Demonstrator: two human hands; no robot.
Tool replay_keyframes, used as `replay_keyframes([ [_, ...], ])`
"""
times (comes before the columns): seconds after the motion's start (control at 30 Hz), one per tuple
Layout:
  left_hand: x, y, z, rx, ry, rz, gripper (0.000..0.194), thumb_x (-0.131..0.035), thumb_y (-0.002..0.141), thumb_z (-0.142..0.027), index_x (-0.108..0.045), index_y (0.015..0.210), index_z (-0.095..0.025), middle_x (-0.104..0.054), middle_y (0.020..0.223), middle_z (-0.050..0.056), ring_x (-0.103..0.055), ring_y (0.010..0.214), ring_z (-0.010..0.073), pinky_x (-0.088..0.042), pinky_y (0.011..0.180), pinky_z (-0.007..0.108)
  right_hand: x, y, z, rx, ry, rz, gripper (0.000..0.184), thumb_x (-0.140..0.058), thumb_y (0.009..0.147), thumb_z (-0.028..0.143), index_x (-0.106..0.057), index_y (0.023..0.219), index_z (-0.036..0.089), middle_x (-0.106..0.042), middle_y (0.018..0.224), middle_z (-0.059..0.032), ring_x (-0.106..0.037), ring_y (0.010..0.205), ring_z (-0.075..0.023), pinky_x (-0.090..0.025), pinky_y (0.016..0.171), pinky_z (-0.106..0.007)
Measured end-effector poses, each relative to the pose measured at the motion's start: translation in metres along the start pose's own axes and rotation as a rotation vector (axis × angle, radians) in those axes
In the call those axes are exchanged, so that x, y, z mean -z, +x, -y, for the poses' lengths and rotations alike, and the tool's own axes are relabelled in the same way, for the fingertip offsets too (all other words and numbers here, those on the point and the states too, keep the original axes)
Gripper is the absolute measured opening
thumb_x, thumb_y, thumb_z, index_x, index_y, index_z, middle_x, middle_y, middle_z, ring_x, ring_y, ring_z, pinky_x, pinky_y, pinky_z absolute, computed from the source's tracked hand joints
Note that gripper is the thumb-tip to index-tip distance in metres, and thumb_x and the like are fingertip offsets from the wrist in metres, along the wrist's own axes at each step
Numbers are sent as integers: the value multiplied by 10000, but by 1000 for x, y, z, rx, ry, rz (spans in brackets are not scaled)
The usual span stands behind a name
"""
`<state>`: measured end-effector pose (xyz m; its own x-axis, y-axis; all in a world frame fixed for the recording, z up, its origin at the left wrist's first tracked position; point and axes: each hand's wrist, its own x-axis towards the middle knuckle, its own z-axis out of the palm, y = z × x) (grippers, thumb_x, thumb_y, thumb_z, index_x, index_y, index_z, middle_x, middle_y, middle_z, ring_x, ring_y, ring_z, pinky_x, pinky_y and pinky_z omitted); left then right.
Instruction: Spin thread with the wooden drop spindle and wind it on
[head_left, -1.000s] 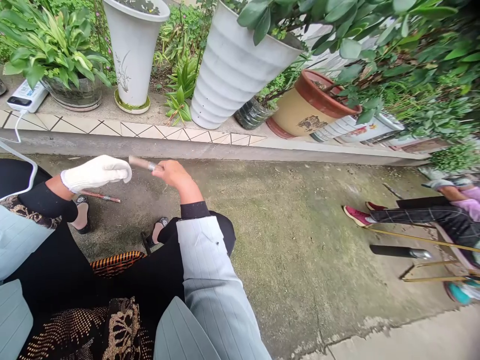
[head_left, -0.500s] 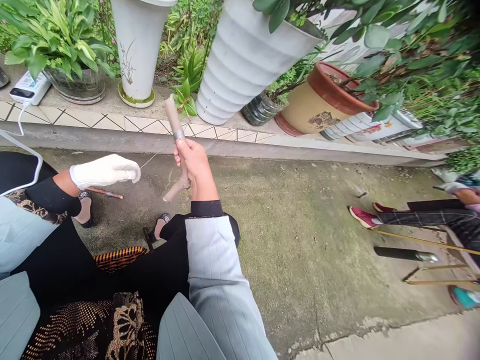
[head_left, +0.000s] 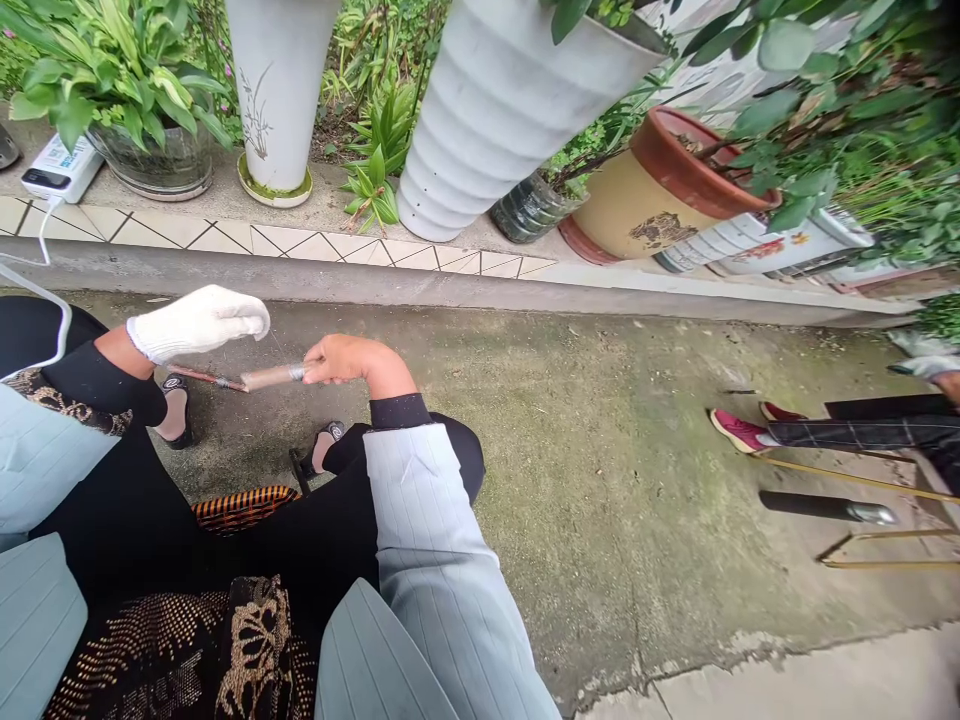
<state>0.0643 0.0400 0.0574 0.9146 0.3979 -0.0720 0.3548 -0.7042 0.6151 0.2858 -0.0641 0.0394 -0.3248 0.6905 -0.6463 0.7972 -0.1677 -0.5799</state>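
Observation:
My left hand (head_left: pixel 206 318), in a white knitted glove, is closed with its fingers curled. A thin wire (head_left: pixel 276 343), only faintly visible, runs from it toward the stick in my right hand. My right hand (head_left: pixel 345 358), bare, is wrapped round a pale wooden stick (head_left: pixel 266 378) that points left, lying nearly level. Silvery wire is wound in a band (head_left: pixel 296 373) round the stick just beside my fingers. Past its left end shows a thinner reddish-brown stick (head_left: pixel 202 375), also bound with wire. The rest of the pale stick is hidden behind my right hand.
A tiled ledge (head_left: pixel 345 248) carries several flowerpots, among them a tall white ribbed pot (head_left: pixel 495 120), and a white power bank (head_left: pixel 64 168) with its cable. Another person's red shoes (head_left: pixel 739 432) and a dark cylinder (head_left: pixel 821 507) are at right on the concrete floor.
My right hand has moved down and left, turning the pale stick from upright to nearly level. My gloved left hand has risen slightly, and the gap between the hands is smaller.

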Motion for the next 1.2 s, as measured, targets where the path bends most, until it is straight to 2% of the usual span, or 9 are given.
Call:
replay_keyframes([
  [0.1,-1,1,1,51,-42,-36,378,-432,879,-419,-652,895,-112,-649,802,42,-536,688,133,-426,671,217,0,-10,6,260,216,207,166,-664,767,291,-664,855,150,-571,607,35,-476,502,-61,-360,496,-183],
  [0.23,-9,4,1,123,-139,-40,420,-392,895,-450,-650,909,-119,-616,731,36,-502,611,124,-416,591,223,11,-28,6,508,633,-309,263,-640,793,389,-607,896,148,-559,645,36,-451,510,-51,-372,487,-169],
  [0.37,-15,6,-5,31,-157,86,378,-429,874,-448,-651,895,-144,-626,788,27,-537,672,121,-437,661,222,20,-21,-10,342,786,-832,302,-579,828,469,-562,850,169,-527,635,36,-430,489,-54,-355,456,-164],
  [0.53,-18,6,-8,-38,-159,164,362,-429,867,-438,-645,830,-150,-615,753,9,-533,686,117,-428,690,214,15,4,-22,-37,409,-894,266,-577,829,423,-595,792,161,-578,651,2,-495,536,-96,-389,533,-217],
  [0.8,-19,6,-6,-101,-46,186,332,-427,877,-402,-630,765,-164,-607,706,1,-514,630,118,-401,638,210,5,8,-9,-200,-238,-548,233,-627,798,370,-693,908,177,-688,879,-86,-603,783,-187,-384,646,-262],
  [0.93,-15,6,-4,-88,16,145,330,-430,875,-398,-636,773,-161,-615,711,0,-510,630,120,-396,638,211,-2,4,-1,16,-85,36,162,-657,767,319,-696,821,171,-635,660,-8,-547,574,-107,-373,561,-226],
  [1.0,-13,7,-4,-47,-26,86,340,-420,885,-410,-643,855,-156,-634,763,12,-528,667,127,-411,662,213,-1,-6,3,213,130,166,194,-677,751,330,-684,848,162,-600,620,25,-503,526,-75,-382,540,-207],
  [1.1,-15,7,-6,15,-179,35,397,-387,912,-438,-622,1037,-144,-623,744,25,-519,632,122,-422,628,214,10,-26,5,454,512,-227,296,-657,776,401,-632,941,157,-584,658,36,-476,531,-58,-397,529,-189],
  [1.2,-20,6,-9,16,-288,57,424,-358,926,-457,-627,992,-135,-617,759,39,-511,613,110,-421,607,209,21,-31,-1,419,769,-708,345,-590,824,500,-580,923,170,-540,639,41,-443,497,-52,-380,482,-172],
])
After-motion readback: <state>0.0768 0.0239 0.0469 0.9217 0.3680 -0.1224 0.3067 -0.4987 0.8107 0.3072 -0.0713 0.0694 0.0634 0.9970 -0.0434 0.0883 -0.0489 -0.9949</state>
